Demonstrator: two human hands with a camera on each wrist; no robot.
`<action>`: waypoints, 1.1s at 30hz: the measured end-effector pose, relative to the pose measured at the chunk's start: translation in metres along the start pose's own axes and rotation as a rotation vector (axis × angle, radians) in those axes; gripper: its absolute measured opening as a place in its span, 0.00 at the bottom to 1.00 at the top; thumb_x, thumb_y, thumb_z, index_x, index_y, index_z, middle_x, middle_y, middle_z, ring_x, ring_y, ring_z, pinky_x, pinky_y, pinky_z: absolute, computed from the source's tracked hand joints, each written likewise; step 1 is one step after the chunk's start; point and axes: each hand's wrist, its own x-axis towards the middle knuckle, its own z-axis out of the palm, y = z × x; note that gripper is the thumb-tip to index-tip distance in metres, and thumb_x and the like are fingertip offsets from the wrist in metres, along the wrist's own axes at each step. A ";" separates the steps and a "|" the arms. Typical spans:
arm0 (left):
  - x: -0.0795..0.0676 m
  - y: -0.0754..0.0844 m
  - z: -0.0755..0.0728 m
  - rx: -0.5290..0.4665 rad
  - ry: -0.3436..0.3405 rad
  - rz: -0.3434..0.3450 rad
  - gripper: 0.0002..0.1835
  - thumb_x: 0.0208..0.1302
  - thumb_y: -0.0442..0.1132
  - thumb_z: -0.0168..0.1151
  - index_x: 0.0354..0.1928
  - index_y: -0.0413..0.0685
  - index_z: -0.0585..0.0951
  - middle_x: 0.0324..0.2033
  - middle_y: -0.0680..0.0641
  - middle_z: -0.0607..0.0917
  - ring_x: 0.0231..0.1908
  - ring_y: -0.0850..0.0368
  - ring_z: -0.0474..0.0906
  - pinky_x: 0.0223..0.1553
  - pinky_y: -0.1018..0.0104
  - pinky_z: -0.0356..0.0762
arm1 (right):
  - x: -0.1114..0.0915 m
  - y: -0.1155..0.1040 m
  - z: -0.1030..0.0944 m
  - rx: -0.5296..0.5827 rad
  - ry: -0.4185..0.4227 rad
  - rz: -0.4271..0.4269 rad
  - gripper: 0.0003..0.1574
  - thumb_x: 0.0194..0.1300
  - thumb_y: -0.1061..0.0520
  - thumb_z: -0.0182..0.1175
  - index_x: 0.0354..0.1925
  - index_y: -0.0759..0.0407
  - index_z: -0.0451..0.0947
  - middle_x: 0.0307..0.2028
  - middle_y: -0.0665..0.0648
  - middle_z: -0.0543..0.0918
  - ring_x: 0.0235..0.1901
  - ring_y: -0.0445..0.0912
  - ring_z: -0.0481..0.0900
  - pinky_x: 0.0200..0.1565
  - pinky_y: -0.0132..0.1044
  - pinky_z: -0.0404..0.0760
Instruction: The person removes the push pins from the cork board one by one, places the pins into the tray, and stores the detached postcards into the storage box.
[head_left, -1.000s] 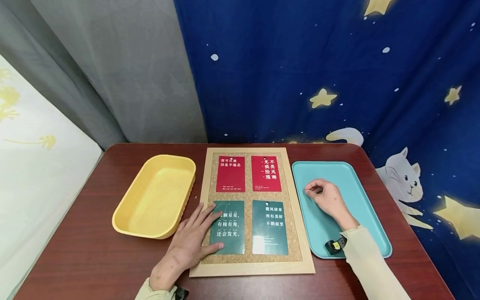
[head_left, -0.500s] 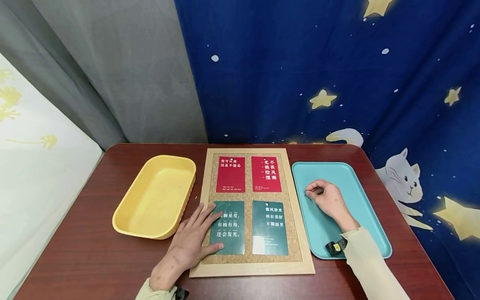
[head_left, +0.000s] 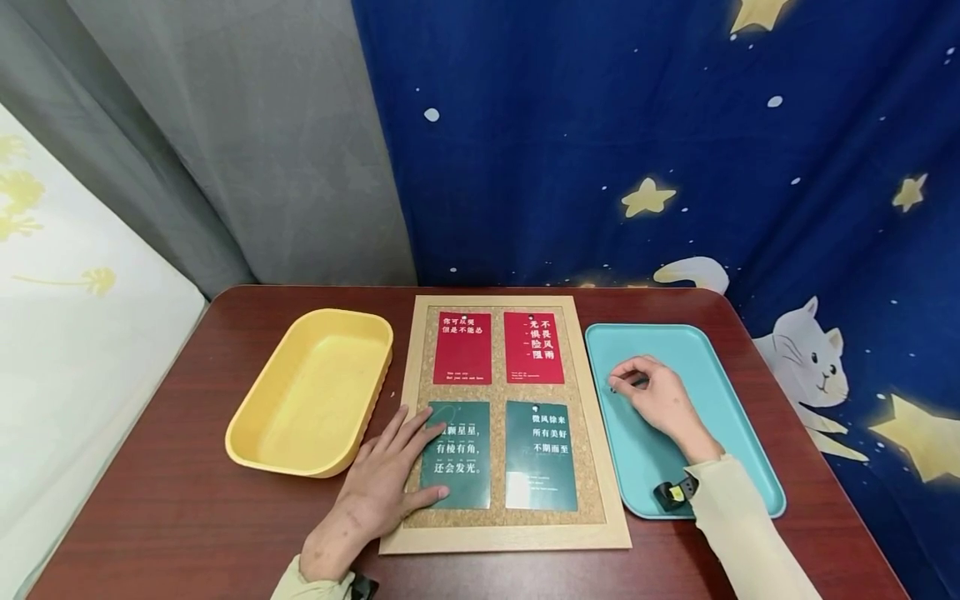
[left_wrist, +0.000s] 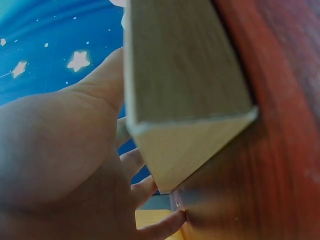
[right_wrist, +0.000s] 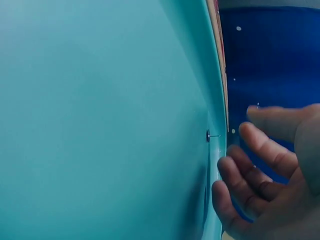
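My left hand (head_left: pixel 386 483) rests on the left side of a wood-framed cork board (head_left: pixel 504 537). Its spread fingers lie over the frame, and the tips touch a green card (head_left: pixel 461 454) with white writing. My right hand (head_left: pixel 662 402) hovers above the left part of a blue tray (head_left: pixel 720 458). In the right wrist view its fingers (right_wrist: pixel 267 150) are loosely bent, with the thumb and index tips slightly apart. Close by, a thumbtack (right_wrist: pixel 208 136) sits on the tray near its edge, pin up. Whether something tiny is between the fingertips is hard to see.
Two red cards, one a left red card (head_left: pixel 462 354) and one a right red card (head_left: pixel 533 354), are on the board's upper half. Below is a second green card (head_left: pixel 540 467). A yellow bin (head_left: pixel 315 400) stands left of the board on the dark red table (head_left: pixel 187 517).
My right thumb and index finger have parted a little above the tray, leaving a small dark spot visible by their tips. The left hand has kept its place.
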 end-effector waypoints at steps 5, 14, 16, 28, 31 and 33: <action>-0.001 0.000 0.000 0.001 0.000 0.000 0.45 0.61 0.64 0.71 0.78 0.64 0.67 0.82 0.53 0.59 0.84 0.43 0.48 0.71 0.33 0.65 | 0.000 0.001 0.006 -0.010 -0.006 -0.059 0.11 0.70 0.51 0.70 0.47 0.55 0.86 0.47 0.58 0.84 0.46 0.50 0.81 0.47 0.37 0.79; 0.000 0.000 0.000 -0.001 0.001 -0.001 0.45 0.61 0.64 0.71 0.78 0.64 0.67 0.82 0.53 0.59 0.84 0.44 0.48 0.71 0.33 0.65 | 0.001 -0.001 0.008 -0.042 -0.051 -0.148 0.26 0.64 0.44 0.74 0.54 0.57 0.85 0.59 0.60 0.81 0.62 0.58 0.76 0.63 0.60 0.76; 0.000 -0.001 0.001 0.001 0.002 -0.001 0.45 0.61 0.64 0.71 0.78 0.64 0.67 0.82 0.53 0.60 0.84 0.44 0.48 0.71 0.33 0.65 | 0.001 -0.002 0.008 -0.070 -0.080 -0.173 0.30 0.63 0.43 0.75 0.57 0.56 0.84 0.64 0.61 0.79 0.67 0.60 0.73 0.67 0.64 0.73; -0.001 -0.001 0.000 -0.002 0.008 -0.001 0.45 0.61 0.64 0.71 0.78 0.64 0.67 0.82 0.53 0.60 0.84 0.44 0.48 0.71 0.33 0.65 | -0.004 -0.013 0.010 -0.177 -0.239 -0.218 0.51 0.62 0.32 0.72 0.75 0.49 0.69 0.80 0.56 0.63 0.80 0.60 0.59 0.72 0.71 0.64; -0.001 0.000 0.000 -0.001 0.008 0.000 0.45 0.61 0.64 0.71 0.78 0.64 0.67 0.82 0.53 0.60 0.84 0.44 0.48 0.71 0.33 0.66 | -0.005 -0.015 0.010 -0.181 -0.251 -0.217 0.52 0.62 0.31 0.71 0.76 0.49 0.68 0.81 0.55 0.62 0.80 0.60 0.57 0.73 0.72 0.63; 0.000 0.000 0.000 0.001 0.008 0.001 0.45 0.61 0.64 0.72 0.78 0.64 0.67 0.82 0.53 0.60 0.84 0.44 0.48 0.71 0.33 0.66 | -0.006 -0.015 0.010 -0.186 -0.256 -0.213 0.53 0.61 0.30 0.71 0.77 0.48 0.68 0.81 0.54 0.61 0.81 0.60 0.56 0.73 0.72 0.62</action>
